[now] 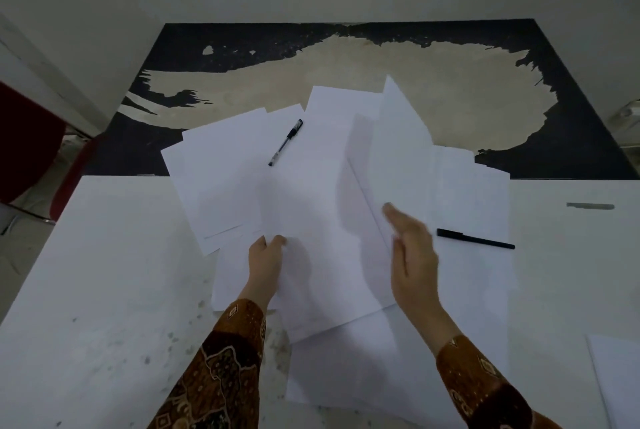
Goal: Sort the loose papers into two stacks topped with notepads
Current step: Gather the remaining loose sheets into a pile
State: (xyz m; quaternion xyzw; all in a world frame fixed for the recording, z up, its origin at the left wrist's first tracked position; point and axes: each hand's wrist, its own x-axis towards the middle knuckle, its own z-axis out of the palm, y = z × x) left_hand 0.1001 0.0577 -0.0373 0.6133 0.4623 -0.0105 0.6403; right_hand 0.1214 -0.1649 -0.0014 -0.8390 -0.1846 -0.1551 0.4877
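Office-like room: papers (311, 207), pens (286, 142).

My right hand (412, 248) is motion-blurred, so I can't read its grip. The frame's right edge crops a sheet (620, 380).

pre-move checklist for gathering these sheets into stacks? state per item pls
1. Raised sheet under control: cannot tell; the right hand is blurred at its lower edge.
2. Left hand has hold of a sheet: ok, fingers curled on the edge of a sheet in the spread papers.
3. Pens off the paper: not ok; the clear pen and the black pen both lie on sheets.
4. Bare table for a stack: ok, at left.
5. Notepads at hand: cannot tell, none is plainly in view.
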